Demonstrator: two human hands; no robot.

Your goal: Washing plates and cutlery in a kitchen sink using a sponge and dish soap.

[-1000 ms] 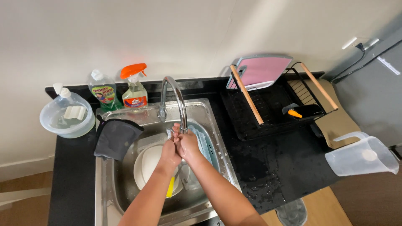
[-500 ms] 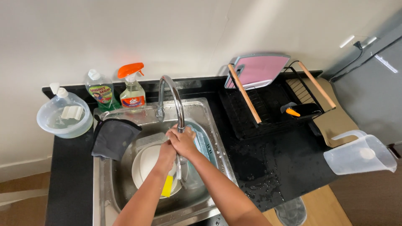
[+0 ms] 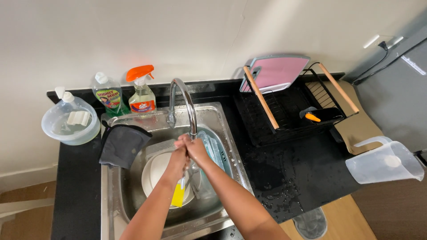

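Observation:
My left hand (image 3: 177,154) and my right hand (image 3: 199,149) are pressed together just under the spout of the curved chrome tap (image 3: 183,103), over the steel sink (image 3: 116,201). The fingers overlap, and I cannot tell whether anything is between them. Below the hands lie white plates (image 3: 153,174) with a yellow item (image 3: 178,196) resting on them. A pale blue dish (image 3: 215,149) leans in the sink to the right of my hands.
A dark cloth (image 3: 121,144) hangs over the sink's left rim. Behind it stand a green bottle (image 3: 107,95) and an orange-topped spray bottle (image 3: 141,92); a clear bowl (image 3: 71,121) sits far left. A black dish rack (image 3: 291,106) with a pink board (image 3: 278,72) stands right, and a clear jug (image 3: 386,162) beyond.
My joined hands have shifted slightly up and right under the spout. The view has drifted a little; nothing else moved.

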